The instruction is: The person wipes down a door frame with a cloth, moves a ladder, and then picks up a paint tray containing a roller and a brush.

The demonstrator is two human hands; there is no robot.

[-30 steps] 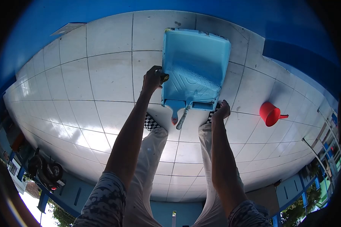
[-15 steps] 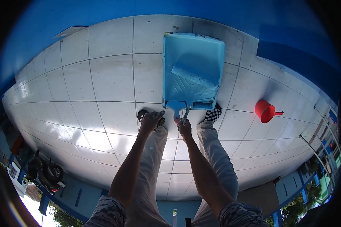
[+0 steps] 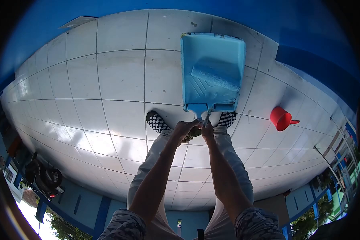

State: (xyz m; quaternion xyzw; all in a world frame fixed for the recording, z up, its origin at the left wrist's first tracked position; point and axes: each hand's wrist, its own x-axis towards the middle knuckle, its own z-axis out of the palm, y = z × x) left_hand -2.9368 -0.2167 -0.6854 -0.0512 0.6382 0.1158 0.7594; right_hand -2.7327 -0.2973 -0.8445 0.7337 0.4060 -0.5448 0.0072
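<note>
My left hand (image 3: 185, 129) is closed and touches a dark mottled cloth (image 3: 193, 135) that bunches between my hands. Its fingertips reach the narrow end of a blue-coated piece (image 3: 197, 109), shaped like a wide paintbrush, at the near edge of the light-blue paint tray (image 3: 214, 46). My right hand (image 3: 207, 130) is closed at that same edge, around a thin greyish handle (image 3: 207, 115); exactly what lies inside the fist is hidden. In the tray a light-blue paint roller (image 3: 216, 77) lies slantwise on the ribbed slope.
A red dipper (image 3: 281, 119) lies on the white tiled floor (image 3: 120, 76) to the right. Blue wall (image 3: 180, 5) borders the far side. Checkered shoes (image 3: 156, 121) are below the tray. A motorcycle (image 3: 44, 176) stands at left, a metal frame (image 3: 336, 160) at right.
My left hand has moved right, from apart to beside my right hand, bringing the cloth with it. My right hand and the tray have shifted slightly right together.
</note>
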